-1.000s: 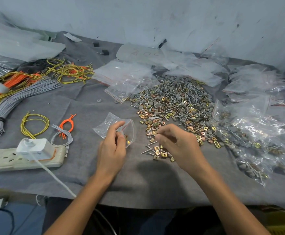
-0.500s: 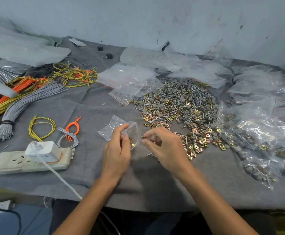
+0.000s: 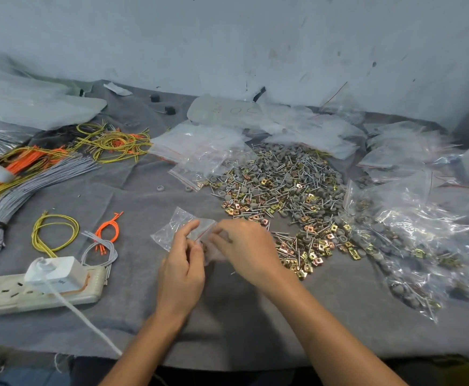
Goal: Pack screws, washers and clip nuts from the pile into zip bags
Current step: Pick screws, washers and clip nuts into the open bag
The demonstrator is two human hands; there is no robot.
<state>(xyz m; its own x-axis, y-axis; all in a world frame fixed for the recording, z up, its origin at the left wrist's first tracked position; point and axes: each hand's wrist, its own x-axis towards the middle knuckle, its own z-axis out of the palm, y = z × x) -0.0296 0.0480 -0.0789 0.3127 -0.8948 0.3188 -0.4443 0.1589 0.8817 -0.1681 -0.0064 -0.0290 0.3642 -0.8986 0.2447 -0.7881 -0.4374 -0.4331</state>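
The small zip bag (image 3: 179, 228) is between the two hands, over the grey cloth (image 3: 144, 316), near the middle of the table. The left hand (image 3: 181, 271) pinches it at the red zip line between thumb and forefinger. Most of the clear plastic spreads away from this pinch, upward and to the left. The right hand (image 3: 244, 249) comes to the bag's mouth from the right with bent fingers. This part is blurred, so I cannot tell if it grips the bag, a small piece, or nothing.

Just right of the right hand begins the pile (image 3: 283, 190) of screws, grey washers and gold clip nuts. Its near end lies beside the right wrist. Further right the filled bags (image 3: 423, 246) cover the cloth almost to the table's side. Behind the pile a heap of empty bags (image 3: 200, 146) reaches toward the wall.

On the left there is bare cloth beside the bag, then the orange wires (image 3: 108, 229) and the yellow loop (image 3: 55, 232). Nearer to the person is the power strip (image 3: 18, 296) (a white plug (image 3: 52, 270) sits in it). In front of the hands the cloth is bare until its front edge, where it hangs over the table.
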